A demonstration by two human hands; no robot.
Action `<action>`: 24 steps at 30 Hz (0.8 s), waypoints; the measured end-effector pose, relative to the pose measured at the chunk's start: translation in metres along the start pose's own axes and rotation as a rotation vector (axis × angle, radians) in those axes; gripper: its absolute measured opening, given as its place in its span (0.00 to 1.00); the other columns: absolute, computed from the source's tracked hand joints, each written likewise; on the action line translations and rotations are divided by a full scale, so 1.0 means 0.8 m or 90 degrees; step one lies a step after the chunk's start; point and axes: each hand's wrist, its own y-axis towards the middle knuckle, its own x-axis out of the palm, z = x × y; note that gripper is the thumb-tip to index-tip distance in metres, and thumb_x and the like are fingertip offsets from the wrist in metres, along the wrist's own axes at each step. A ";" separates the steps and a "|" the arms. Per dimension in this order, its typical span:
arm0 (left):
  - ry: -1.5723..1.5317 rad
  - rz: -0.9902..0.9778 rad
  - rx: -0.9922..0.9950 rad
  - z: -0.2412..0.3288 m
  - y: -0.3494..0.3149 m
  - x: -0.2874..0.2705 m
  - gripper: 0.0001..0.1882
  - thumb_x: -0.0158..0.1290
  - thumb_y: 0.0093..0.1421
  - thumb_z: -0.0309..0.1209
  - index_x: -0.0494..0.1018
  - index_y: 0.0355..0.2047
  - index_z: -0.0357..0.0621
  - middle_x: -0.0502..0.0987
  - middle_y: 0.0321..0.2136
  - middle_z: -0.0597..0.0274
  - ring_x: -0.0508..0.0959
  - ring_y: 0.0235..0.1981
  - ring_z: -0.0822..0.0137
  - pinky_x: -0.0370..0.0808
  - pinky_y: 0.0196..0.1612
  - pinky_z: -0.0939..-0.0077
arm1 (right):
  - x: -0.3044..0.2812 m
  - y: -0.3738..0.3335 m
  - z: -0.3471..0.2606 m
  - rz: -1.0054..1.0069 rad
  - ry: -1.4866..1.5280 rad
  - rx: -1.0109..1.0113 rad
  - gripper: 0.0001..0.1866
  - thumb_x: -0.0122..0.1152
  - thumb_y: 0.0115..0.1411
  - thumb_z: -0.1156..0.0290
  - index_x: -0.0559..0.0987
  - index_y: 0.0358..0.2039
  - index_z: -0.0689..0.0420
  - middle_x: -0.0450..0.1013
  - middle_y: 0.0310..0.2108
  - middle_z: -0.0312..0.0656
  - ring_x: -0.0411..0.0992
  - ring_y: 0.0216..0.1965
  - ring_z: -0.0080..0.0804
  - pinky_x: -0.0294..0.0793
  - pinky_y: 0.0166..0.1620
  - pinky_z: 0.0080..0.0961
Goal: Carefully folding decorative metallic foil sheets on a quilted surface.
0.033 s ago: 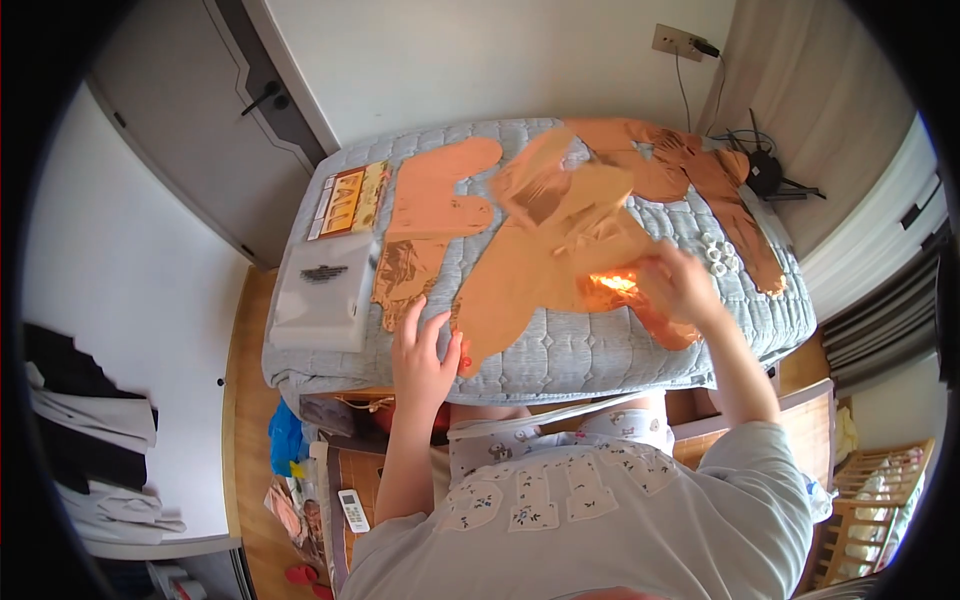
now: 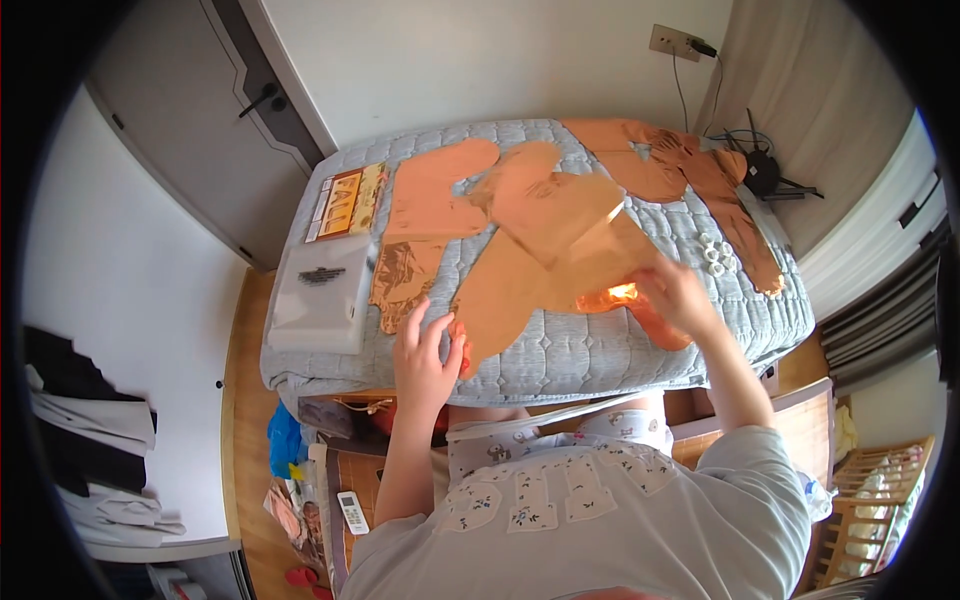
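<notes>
A flat, uninflated copper foil balloon (image 2: 510,285) lies across the middle of the quilted bed, its upper part folded over and raised. My right hand (image 2: 683,300) pinches its right edge, beside a shiny, light-catching patch of foil. My left hand (image 2: 425,355) is at its lower left end with fingers spread; a small orange-red thing (image 2: 461,350) shows beside the thumb, its kind unclear. Another flat copper foil balloon (image 2: 440,195) lies to the left. A third copper foil piece (image 2: 640,165) stretches along the far right of the bed.
At the bed's left are a translucent plastic pouch (image 2: 318,300) and a printed package (image 2: 347,202). Several white rings (image 2: 716,256) lie at the right, near a black router (image 2: 763,173) with cables. A white remote control (image 2: 352,512) is below left, a wooden crib (image 2: 870,500) below right.
The folded upper part of the middle balloon has shifted and flattened out, spreading wider. My right hand has moved very slightly, still pinching the edge; my left hand stays about where it was.
</notes>
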 end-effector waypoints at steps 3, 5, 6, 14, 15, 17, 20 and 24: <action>-0.033 -0.091 0.017 0.012 -0.001 0.005 0.17 0.64 0.59 0.31 0.79 0.48 0.45 0.73 0.60 0.53 0.75 0.57 0.48 0.71 0.60 0.53 | 0.019 -0.048 -0.013 -0.054 -0.154 -0.055 0.06 0.67 0.63 0.67 0.83 0.40 0.51 0.81 0.35 0.43 0.80 0.36 0.48 0.78 0.39 0.41; -0.051 -0.099 0.032 0.016 0.000 0.012 0.17 0.65 0.58 0.32 0.79 0.48 0.46 0.75 0.57 0.55 0.76 0.56 0.51 0.71 0.59 0.54 | 0.029 -0.065 -0.022 -0.078 -0.133 -0.107 0.07 0.67 0.63 0.64 0.83 0.39 0.50 0.82 0.35 0.41 0.80 0.37 0.46 0.77 0.41 0.39; -0.048 -0.122 0.048 0.016 -0.001 0.014 0.17 0.65 0.58 0.33 0.80 0.47 0.47 0.76 0.56 0.57 0.76 0.56 0.52 0.71 0.59 0.54 | 0.033 -0.069 -0.028 -0.103 -0.110 -0.160 0.08 0.68 0.63 0.61 0.84 0.39 0.50 0.82 0.35 0.40 0.80 0.37 0.44 0.77 0.42 0.38; -0.070 -0.126 0.066 0.010 -0.002 0.014 0.17 0.66 0.56 0.31 0.80 0.46 0.46 0.79 0.52 0.59 0.77 0.54 0.53 0.71 0.59 0.55 | 0.028 -0.012 -0.063 -0.329 0.037 -0.097 0.19 0.62 0.67 0.52 0.83 0.46 0.55 0.82 0.35 0.45 0.80 0.38 0.48 0.78 0.45 0.41; -0.070 -0.126 0.068 0.011 -0.002 0.013 0.17 0.66 0.56 0.31 0.80 0.46 0.46 0.79 0.52 0.59 0.77 0.54 0.53 0.71 0.59 0.55 | 0.038 0.014 -0.059 -0.270 0.022 -0.130 0.20 0.60 0.68 0.52 0.83 0.47 0.56 0.81 0.43 0.46 0.79 0.43 0.49 0.77 0.49 0.41; -0.076 -0.127 0.070 0.012 0.001 0.019 0.17 0.66 0.55 0.31 0.80 0.46 0.46 0.79 0.52 0.60 0.77 0.55 0.53 0.71 0.59 0.55 | 0.072 0.062 -0.027 -0.195 -0.059 -0.175 0.24 0.57 0.70 0.49 0.80 0.53 0.56 0.76 0.57 0.48 0.74 0.54 0.50 0.73 0.58 0.41; -0.070 -0.138 0.041 0.014 0.002 0.016 0.17 0.66 0.56 0.32 0.80 0.47 0.47 0.79 0.52 0.62 0.77 0.55 0.54 0.71 0.59 0.56 | 0.114 0.098 -0.013 -0.212 -0.218 -0.182 0.32 0.53 0.70 0.43 0.73 0.63 0.54 0.67 0.66 0.47 0.66 0.65 0.51 0.63 0.68 0.44; -0.061 -0.130 0.037 0.015 -0.002 0.016 0.18 0.66 0.56 0.33 0.80 0.47 0.48 0.79 0.52 0.63 0.77 0.54 0.55 0.71 0.59 0.57 | 0.117 0.097 -0.016 -0.283 -0.403 -0.052 0.44 0.45 0.68 0.33 0.64 0.71 0.54 0.60 0.72 0.47 0.52 0.75 0.50 0.45 0.75 0.53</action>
